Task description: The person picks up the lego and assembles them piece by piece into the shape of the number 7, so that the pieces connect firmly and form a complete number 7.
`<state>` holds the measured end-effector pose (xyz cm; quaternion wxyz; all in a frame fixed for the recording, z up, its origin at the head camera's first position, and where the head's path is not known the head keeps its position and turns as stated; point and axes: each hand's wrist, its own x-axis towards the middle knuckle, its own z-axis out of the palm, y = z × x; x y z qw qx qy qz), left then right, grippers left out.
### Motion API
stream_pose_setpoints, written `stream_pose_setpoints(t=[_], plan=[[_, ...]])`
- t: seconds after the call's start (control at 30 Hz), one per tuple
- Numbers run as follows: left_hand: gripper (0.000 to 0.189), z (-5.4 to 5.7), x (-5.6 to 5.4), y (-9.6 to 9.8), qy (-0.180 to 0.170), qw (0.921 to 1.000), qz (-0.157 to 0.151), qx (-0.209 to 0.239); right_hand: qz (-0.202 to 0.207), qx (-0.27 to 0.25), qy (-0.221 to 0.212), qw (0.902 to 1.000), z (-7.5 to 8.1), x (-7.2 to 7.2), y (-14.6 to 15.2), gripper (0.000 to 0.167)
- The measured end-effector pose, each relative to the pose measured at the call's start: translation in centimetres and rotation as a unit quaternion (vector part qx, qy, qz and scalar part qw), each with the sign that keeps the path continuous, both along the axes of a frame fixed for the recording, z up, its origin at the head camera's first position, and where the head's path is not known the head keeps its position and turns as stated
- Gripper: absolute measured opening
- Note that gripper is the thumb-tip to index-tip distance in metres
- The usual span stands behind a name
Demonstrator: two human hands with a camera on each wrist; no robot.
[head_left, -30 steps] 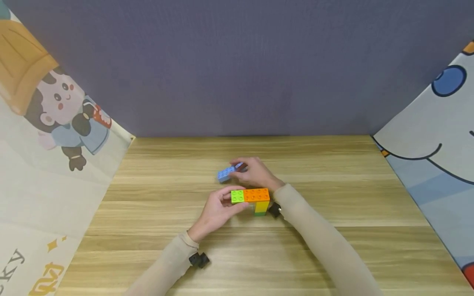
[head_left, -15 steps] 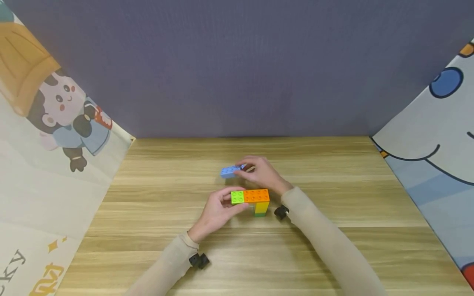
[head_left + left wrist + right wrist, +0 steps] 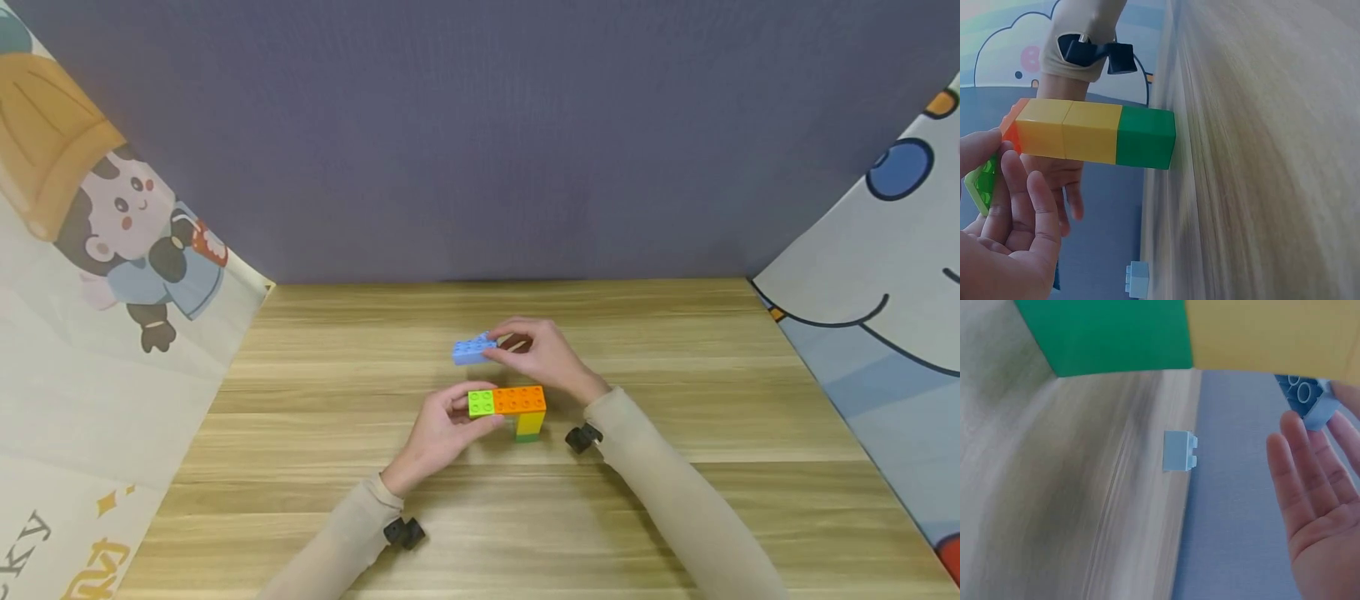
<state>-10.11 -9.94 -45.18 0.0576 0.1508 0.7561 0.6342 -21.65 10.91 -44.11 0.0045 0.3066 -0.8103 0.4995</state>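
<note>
My left hand point(image 3: 441, 429) pinches a lime green brick point(image 3: 481, 402) between thumb and fingers. This brick lies end to end with an orange brick point(image 3: 519, 400), which tops an upright column: two yellow bricks point(image 3: 1069, 128) over a dark green brick point(image 3: 1145, 137) at the table. Behind the column, my right hand point(image 3: 542, 357) holds a light blue brick point(image 3: 471, 351) by its right end, studs up. The right wrist view shows its hollow underside point(image 3: 1304, 392) above the fingers. Another light blue brick point(image 3: 1176, 450) rests on the table, mostly hidden behind the held one in the head view.
The wooden tabletop point(image 3: 300, 400) ends at a grey-purple back wall point(image 3: 510, 142). Printed cartoon panels point(image 3: 112, 233) flank it on both sides. Each sleeve carries a black wrist mount point(image 3: 404, 532); the right one point(image 3: 583, 437) is close to the column.
My right hand has drawn a little to the right with the light blue brick, which has turned from slanted to nearly level across. The left hand and the column stay in place.
</note>
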Motion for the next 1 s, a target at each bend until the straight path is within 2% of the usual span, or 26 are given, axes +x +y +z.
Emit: stream_pose_setpoints(t=[0.23, 0.67, 1.0], plan=[[0.044, 0.0, 0.0, 0.1, 0.006, 1.0, -0.003, 0.006, -0.008, 0.003, 0.009, 0.9999, 0.6, 0.8, 0.6, 0.025], [0.044, 0.0, -0.1, -0.1, 0.001, 1.0, -0.006, -0.002, -0.008, -0.027, 0.007, 0.9996, 1.5, 2.8, 1.8, 0.018], [0.044, 0.2, -0.1, -0.1, -0.01, 0.9999, -0.008, -0.002, 0.001, -0.062, 0.025, 0.9978, 2.1, 4.4, 2.2, 0.017]])
